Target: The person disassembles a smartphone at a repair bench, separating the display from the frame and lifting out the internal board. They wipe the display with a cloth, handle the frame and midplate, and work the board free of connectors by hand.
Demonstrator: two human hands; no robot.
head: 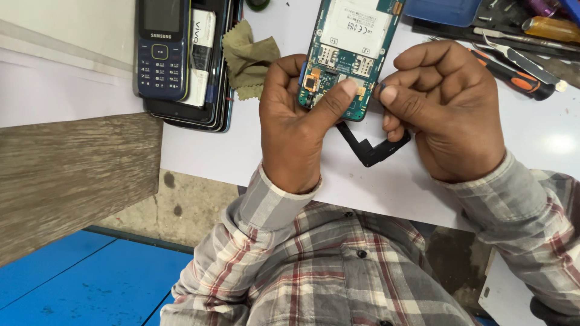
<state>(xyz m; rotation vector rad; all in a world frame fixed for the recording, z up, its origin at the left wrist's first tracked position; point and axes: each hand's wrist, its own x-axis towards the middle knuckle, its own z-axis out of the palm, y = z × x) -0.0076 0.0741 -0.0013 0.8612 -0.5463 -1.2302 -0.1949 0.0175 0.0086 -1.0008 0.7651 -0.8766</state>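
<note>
Board (pixel 347 51) is held over the bench (pixel 199 151) at 12 o'clock. Left hand (pixel 296 130) is clenched on its lower edge, thumb pressing the components. Right hand (pixel 444 111) pinches the right edge, black strip (pixel 368 151) dangling at 6. Best to ease thumb pressure and support the edges.

Keypad phone (pixel 161 48) on phone stack, olive cloth (pixel 248 58), screwdrivers (pixel 513 72) top rt

Phone repair bench: screwdrivers (pixel 513 72), stacked phones (pixel 181 60), bare circuit board (pixel 347 54).

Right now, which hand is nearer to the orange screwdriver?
Right. The right hand is just below the orange screwdriver, apart from it; the left hand is farther away, across the circuit board.
</note>
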